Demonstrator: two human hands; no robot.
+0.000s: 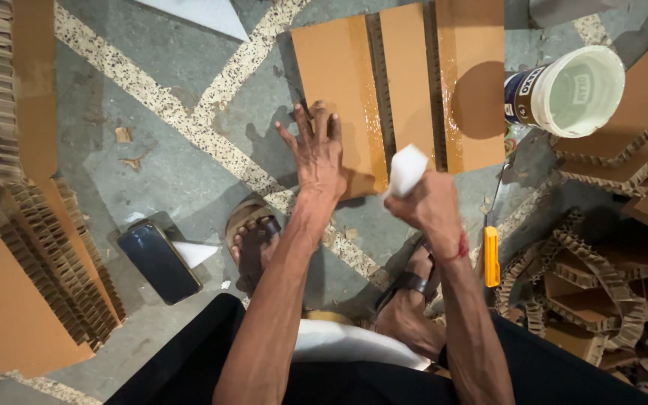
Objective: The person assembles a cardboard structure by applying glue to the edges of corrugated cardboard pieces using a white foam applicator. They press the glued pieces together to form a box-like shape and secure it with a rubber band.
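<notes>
i see flat brown cardboard strips (337,82), matt, though the widest one (472,82) has a wet glossy sheen. left hand (318,154) presses on the nearest strip; right hand (429,204) grips a white smooth foam-like block (406,169). white plastic bucket (573,91), smooth. grey stone floor (174,172), rough, speckled inlay. black phone (157,261), glossy glass. honeycomb cardboard stacks (61,255), raw ragged edges.

Looked like a small cardboard workshop, with the work done low on the stone floor (174,157). Showed this by stacks of honeycomb cardboard (46,247) on the left, more cut pieces (624,150) on the right, brown panels (406,82) shiny with glue, a white bucket (575,90) and a yellow cutter (492,256).
</notes>
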